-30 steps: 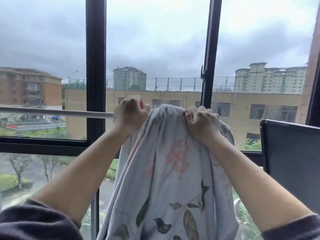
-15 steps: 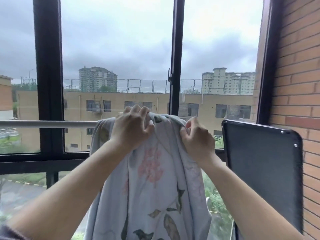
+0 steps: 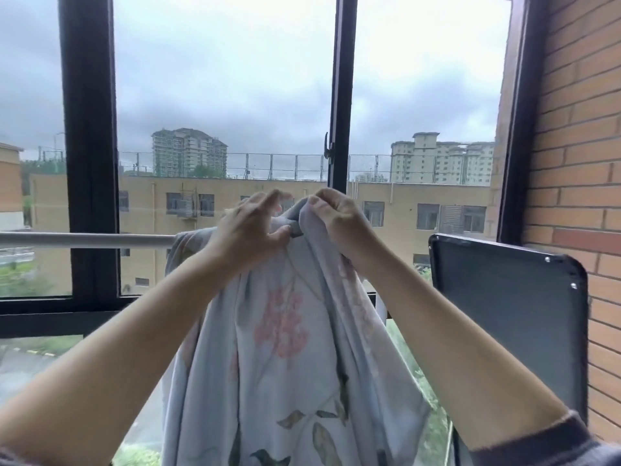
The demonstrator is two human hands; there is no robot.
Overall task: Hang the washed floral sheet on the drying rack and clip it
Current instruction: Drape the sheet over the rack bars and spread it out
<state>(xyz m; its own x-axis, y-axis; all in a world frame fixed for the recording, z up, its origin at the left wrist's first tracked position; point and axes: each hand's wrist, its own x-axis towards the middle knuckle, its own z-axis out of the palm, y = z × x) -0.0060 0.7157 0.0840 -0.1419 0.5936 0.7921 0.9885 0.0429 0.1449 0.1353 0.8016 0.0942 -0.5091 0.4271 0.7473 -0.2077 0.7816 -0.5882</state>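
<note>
The pale blue floral sheet (image 3: 289,348), with pink blossoms and green leaves, hangs bunched over the white rail of the drying rack (image 3: 87,239) and drops out of view at the bottom. My left hand (image 3: 248,230) pinches the sheet's top fold at the rail, its fingers partly lifted. My right hand (image 3: 339,220) grips the same fold just to the right, and the two hands almost touch. The rail is hidden behind the cloth and hands at that spot. No clip is visible.
Black window frames (image 3: 90,163) stand behind the rail, with a handle (image 3: 327,149) on the middle post. A dark flat panel (image 3: 507,314) stands at the right in front of a brick wall (image 3: 578,163). Buildings and trees lie outside.
My hands have come closer together at the top of the sheet and lifted its fold slightly. The left fingers have loosened. The view has shifted a little.
</note>
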